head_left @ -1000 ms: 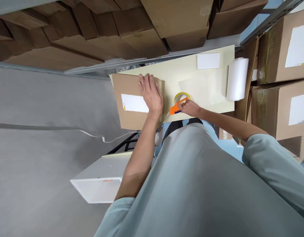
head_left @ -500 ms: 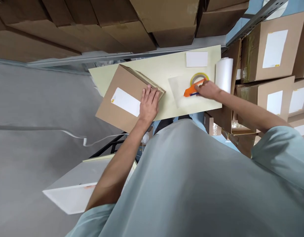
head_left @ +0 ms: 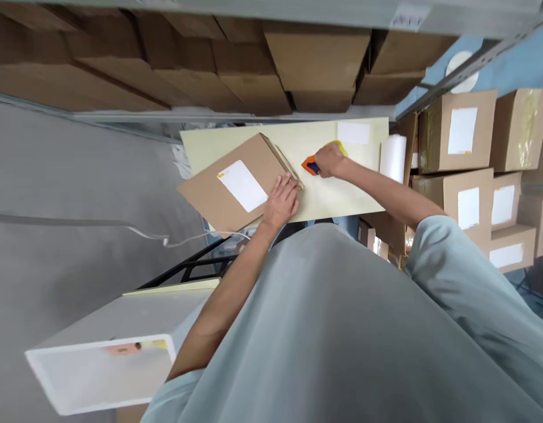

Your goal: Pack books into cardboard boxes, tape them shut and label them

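A flat cardboard box [head_left: 218, 188] with a white label [head_left: 242, 185] lies tilted on the pale yellow table [head_left: 337, 200], its left part hanging past the table edge. My left hand [head_left: 282, 201] rests on the box's near right corner, fingers curled over the edge. My right hand [head_left: 329, 160] is closed around an orange tape dispenser [head_left: 310, 165] with a yellow tape roll, just right of the box's far corner.
A white paper roll [head_left: 392, 157] and a white label sheet [head_left: 353, 133] sit at the table's right and far side. Labelled cardboard boxes [head_left: 456, 132] fill shelves to the right; more boxes are stacked behind. A white bin [head_left: 99, 370] stands low on the left.
My right hand has brought the tape dispenser left from beside the paper roll to near the box. The box has turned a little and my left hand has slid to its near corner.
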`<state>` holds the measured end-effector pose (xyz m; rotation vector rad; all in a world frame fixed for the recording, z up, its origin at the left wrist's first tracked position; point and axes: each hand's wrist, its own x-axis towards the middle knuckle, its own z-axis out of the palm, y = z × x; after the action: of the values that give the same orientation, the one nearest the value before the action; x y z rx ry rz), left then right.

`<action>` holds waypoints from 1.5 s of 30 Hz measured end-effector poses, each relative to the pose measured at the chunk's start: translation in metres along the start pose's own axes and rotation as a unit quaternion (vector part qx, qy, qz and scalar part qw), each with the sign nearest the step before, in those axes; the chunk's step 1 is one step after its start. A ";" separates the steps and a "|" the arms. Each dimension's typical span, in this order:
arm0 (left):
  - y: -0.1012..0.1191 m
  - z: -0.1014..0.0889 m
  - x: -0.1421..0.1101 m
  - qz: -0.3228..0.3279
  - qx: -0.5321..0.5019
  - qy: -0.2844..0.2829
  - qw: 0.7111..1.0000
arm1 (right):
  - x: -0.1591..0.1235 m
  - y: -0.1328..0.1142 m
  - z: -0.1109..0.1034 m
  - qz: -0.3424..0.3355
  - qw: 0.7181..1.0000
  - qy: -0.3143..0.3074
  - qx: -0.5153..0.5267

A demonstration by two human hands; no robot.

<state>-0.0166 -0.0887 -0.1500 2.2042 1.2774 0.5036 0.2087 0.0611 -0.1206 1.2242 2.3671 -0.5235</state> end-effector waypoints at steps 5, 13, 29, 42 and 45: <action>0.006 -0.005 0.001 0.014 0.012 0.002 1.000 | -0.004 -0.053 -0.055 0.105 0.991 -0.082 0.033; 0.035 -0.033 0.020 -0.005 0.002 0.230 0.973 | -0.053 -0.046 -0.155 0.133 0.988 0.065 0.037; 0.047 -0.234 0.172 0.000 0.066 0.370 0.927 | 0.019 -0.044 -0.359 0.052 0.969 0.242 0.023; 0.017 -0.074 0.018 -0.162 0.009 0.213 0.963 | 0.008 -0.013 -0.134 0.032 0.865 0.428 0.259; 0.018 -0.041 0.005 -0.168 0.005 0.165 0.972 | -0.033 -0.025 -0.023 0.085 0.849 0.369 0.368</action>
<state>-0.0249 -0.0811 -0.1061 1.9065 1.7876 0.7472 0.2011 0.0374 -0.0807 2.2974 2.6870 -1.1344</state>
